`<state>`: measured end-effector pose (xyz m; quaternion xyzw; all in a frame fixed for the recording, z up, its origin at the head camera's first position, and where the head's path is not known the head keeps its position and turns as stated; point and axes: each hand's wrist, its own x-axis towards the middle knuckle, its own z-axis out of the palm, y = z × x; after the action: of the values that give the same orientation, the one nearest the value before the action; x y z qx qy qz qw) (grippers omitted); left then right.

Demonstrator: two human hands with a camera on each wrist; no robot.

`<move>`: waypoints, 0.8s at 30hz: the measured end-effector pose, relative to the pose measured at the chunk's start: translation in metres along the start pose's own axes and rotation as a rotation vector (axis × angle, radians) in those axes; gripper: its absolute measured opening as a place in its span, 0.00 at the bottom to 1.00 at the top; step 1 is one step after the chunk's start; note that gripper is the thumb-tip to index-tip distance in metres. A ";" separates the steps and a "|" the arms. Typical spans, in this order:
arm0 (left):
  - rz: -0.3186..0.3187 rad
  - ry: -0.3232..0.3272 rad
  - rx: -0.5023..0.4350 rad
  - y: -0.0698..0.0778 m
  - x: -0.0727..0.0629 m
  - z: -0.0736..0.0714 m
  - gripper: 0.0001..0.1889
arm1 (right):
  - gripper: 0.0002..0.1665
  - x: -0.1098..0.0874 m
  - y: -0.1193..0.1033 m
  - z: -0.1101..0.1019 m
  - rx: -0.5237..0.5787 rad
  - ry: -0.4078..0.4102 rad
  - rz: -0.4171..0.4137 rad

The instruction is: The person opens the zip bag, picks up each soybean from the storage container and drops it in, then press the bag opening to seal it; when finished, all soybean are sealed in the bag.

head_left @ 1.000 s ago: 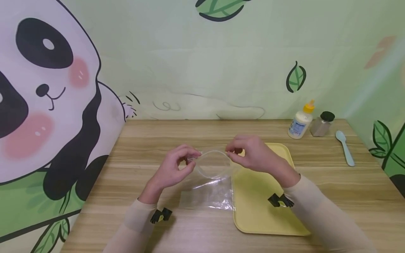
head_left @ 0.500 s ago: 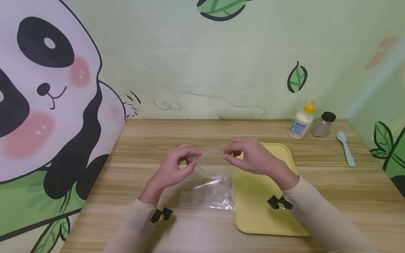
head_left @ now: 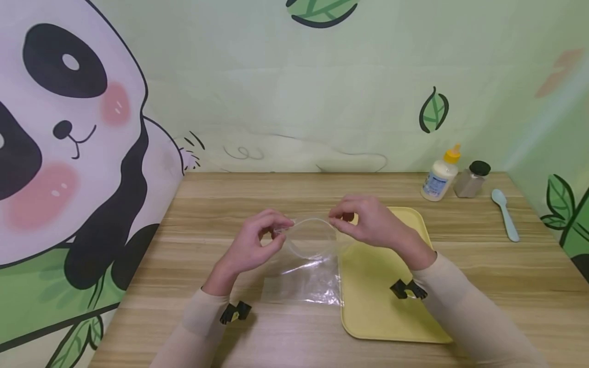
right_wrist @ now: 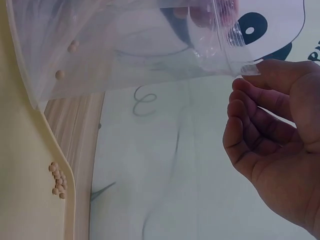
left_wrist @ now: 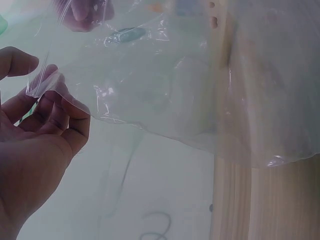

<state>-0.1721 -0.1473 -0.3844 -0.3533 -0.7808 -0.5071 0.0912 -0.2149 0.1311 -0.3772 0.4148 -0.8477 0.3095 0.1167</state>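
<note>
A clear plastic zip bag [head_left: 301, 286] hangs between my two hands, its mouth spread into a rounded loop. My left hand [head_left: 253, 245] pinches the left side of the mouth; in the left wrist view, bunched film sits in its fingers [left_wrist: 52, 112]. At the opposite side, my right hand [head_left: 372, 225] pinches the rim between thumb and fingertips. In the right wrist view the bag's corner [right_wrist: 250, 69] shows at that pinch. Small round tan beads [right_wrist: 59, 182] lie in a cluster on the yellow tray [head_left: 391, 306]; a few more show through the film.
The tray lies beneath my right forearm, beside the bag. At the table's back right stand a white glue bottle [head_left: 439, 179] with a yellow cap and a jar [head_left: 471, 181] with a black lid. A pale blue spoon [head_left: 506, 217] lies right of them.
My right hand shifts slightly left, then back right, so the bag's mouth narrows a little and widens again. My left hand keeps its hold in place.
</note>
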 end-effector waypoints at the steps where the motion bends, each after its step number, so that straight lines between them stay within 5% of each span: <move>1: -0.001 -0.001 -0.002 0.000 0.000 0.000 0.14 | 0.04 0.000 0.001 0.000 -0.001 0.006 0.000; 24: 0.004 0.010 -0.002 0.003 0.000 -0.001 0.15 | 0.06 -0.001 0.043 0.012 -0.022 -0.016 0.181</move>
<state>-0.1707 -0.1478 -0.3820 -0.3523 -0.7793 -0.5093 0.0957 -0.2473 0.1443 -0.4056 0.3375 -0.8860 0.3060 0.0862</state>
